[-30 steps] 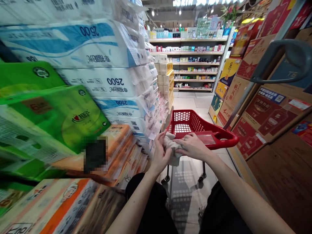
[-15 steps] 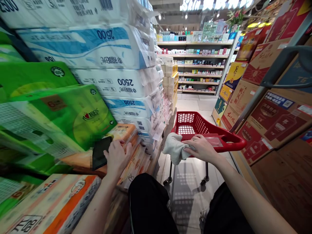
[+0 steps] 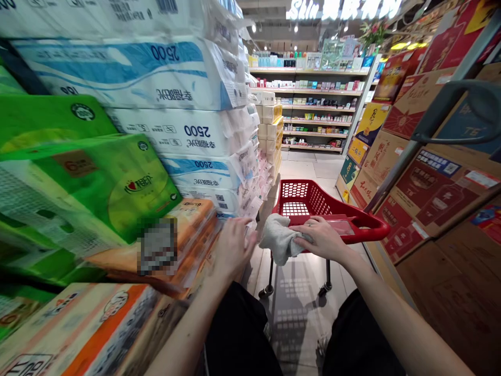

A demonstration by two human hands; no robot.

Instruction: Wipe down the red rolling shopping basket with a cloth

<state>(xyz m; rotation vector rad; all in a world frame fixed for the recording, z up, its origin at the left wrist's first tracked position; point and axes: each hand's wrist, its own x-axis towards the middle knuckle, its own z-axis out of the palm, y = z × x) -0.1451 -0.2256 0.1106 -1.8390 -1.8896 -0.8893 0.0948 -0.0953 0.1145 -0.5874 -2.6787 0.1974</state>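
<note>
My right hand (image 3: 323,239) presses a grey-white cloth (image 3: 277,241) against the near rim of a red shopping basket cart (image 3: 324,206). The fingers lie over the cloth, which hangs off the rim to the left. My left hand (image 3: 233,245) hovers in the air between the stacked tissue packs and the cloth, fingers spread and holding nothing. A blurred-out dark object (image 3: 157,253) rests on the orange tissue packs (image 3: 191,222) left of that hand.
White and blue toilet-paper packs (image 3: 176,130) and green packs (image 3: 90,183) tower on the left. Red and brown cartons (image 3: 430,188) line the right side. A grey handle (image 3: 462,109) juts in at the upper right. Shelves of goods (image 3: 309,104) close the aisle's far end.
My left hand left the cloth, reached to the dark object on the orange packs, then drew back toward the cart, empty. My right hand stayed on the cloth at the rim.
</note>
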